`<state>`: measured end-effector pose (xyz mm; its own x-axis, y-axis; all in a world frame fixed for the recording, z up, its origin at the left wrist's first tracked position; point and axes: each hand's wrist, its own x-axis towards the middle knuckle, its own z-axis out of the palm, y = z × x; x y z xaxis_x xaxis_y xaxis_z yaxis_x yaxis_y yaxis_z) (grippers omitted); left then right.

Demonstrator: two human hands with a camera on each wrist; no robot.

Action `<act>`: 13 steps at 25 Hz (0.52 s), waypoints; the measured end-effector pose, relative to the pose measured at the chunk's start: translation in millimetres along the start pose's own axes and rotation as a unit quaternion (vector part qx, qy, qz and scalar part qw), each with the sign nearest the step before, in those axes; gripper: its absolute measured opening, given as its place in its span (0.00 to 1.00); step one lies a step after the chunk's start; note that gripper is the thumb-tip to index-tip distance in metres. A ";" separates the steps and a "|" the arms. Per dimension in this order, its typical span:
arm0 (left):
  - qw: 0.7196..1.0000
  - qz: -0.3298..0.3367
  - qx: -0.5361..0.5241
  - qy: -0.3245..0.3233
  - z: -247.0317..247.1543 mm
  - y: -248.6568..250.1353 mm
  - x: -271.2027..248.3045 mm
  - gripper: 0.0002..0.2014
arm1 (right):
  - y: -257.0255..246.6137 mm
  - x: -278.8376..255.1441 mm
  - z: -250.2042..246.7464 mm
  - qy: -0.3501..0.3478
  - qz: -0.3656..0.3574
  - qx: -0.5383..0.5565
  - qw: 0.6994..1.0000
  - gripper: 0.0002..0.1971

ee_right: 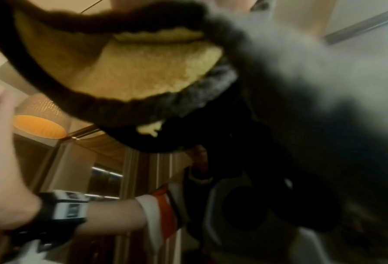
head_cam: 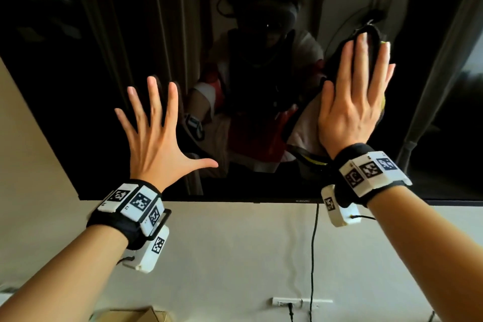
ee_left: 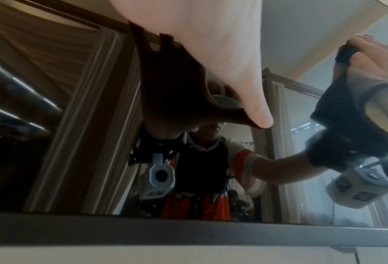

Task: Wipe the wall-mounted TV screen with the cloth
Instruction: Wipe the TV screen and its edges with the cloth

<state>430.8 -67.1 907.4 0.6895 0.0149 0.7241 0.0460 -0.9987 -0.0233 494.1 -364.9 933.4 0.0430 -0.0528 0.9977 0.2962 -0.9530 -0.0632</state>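
Note:
The black TV screen [head_cam: 91,86] hangs on the wall and mirrors the room and a person. My right hand [head_cam: 358,91] lies flat with straight fingers on a dark cloth [head_cam: 339,52] with a yellow side, pressing it against the screen's right half. In the right wrist view the cloth [ee_right: 143,71] fills the frame, yellow face and dark edge. My left hand [head_cam: 159,133] is spread wide and flat on the screen's lower middle, holding nothing. The left wrist view shows its palm [ee_left: 211,53] and thumb on the glass, with the right hand and cloth [ee_left: 346,110] to the right.
The TV's lower bezel [head_cam: 235,200] runs across, with pale wall [head_cam: 235,256] below. A black cable [head_cam: 313,256] hangs from the TV toward a wall socket [head_cam: 287,303]. A cardboard box [head_cam: 136,315] sits at the bottom edge. The left wall [head_cam: 23,151] lies beside the screen.

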 end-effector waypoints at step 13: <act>0.992 0.123 -0.012 0.020 -11.6 135.5 28.1 0.77 | 25.3 -4.7 -5.1 0.004 -0.011 0.018 1.000 0.22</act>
<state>448.0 -202.6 932.5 0.6492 -0.2311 0.7246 -0.1375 -0.9727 -0.1870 496.6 -390.3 927.3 0.0288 -0.0342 0.9990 0.3310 -0.9427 -0.0418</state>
